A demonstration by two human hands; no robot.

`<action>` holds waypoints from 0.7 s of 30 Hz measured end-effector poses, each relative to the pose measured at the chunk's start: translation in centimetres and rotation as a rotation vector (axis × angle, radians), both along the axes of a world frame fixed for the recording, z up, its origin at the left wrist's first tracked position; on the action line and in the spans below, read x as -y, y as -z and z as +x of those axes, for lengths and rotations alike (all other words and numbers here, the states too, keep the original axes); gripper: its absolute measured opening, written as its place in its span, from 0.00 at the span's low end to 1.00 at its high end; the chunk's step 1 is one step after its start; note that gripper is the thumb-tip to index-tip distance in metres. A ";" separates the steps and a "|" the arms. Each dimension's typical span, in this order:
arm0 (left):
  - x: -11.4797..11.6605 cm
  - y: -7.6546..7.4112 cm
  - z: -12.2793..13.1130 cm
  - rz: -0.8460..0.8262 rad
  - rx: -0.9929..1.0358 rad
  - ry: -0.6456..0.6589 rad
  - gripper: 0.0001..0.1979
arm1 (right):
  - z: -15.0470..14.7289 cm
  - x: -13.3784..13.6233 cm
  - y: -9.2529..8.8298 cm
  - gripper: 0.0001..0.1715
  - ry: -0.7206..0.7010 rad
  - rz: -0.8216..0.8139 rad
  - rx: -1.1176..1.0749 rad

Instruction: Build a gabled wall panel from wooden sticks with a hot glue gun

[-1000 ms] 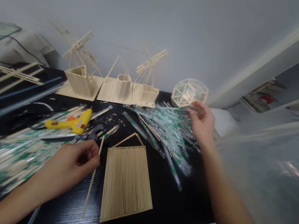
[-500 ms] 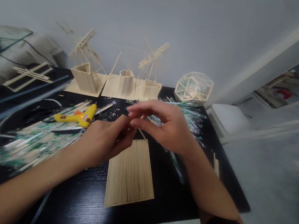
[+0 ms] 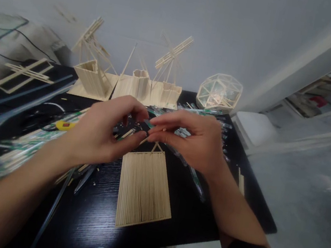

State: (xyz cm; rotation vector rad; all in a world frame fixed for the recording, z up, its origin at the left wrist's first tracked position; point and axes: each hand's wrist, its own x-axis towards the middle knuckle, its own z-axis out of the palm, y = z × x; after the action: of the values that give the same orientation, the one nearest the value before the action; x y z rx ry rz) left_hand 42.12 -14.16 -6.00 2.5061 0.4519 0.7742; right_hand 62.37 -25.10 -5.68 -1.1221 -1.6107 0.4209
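Note:
My left hand is over the table with its thumb and curled fingers apart, and nothing shows between them. Facing it, my right hand pinches what looks like a thin wooden stick; a short end shows between thumb and fingers. Below both hands lies a flat panel of wooden sticks set side by side. At the panel's far edge, thin sticks meet in a small peak. The yellow glue gun is mostly hidden behind my left forearm.
Stick-built windmill models stand along the wall, with a faceted stick frame to their right. Plastic-wrapped stick bundles lie at left, and more wrappers at right. A crossed stick frame rests far left. A white stool stands beside the table.
My left hand has opened and come away from my right fingers, moving up and covering most of the glue gun. My right hand has shifted slightly. The panel stays in place.

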 end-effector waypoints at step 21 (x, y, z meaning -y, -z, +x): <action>-1.1 5.6 1.8 -0.175 -0.346 0.196 0.09 | -0.4 -1.1 1.8 0.08 -0.135 -0.074 0.073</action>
State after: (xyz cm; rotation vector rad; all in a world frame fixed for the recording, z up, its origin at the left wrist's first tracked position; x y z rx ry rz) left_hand 43.95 -13.03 -11.60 2.4743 0.3628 0.2151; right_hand 62.01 -23.99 -7.49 -1.0980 -1.7540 0.5373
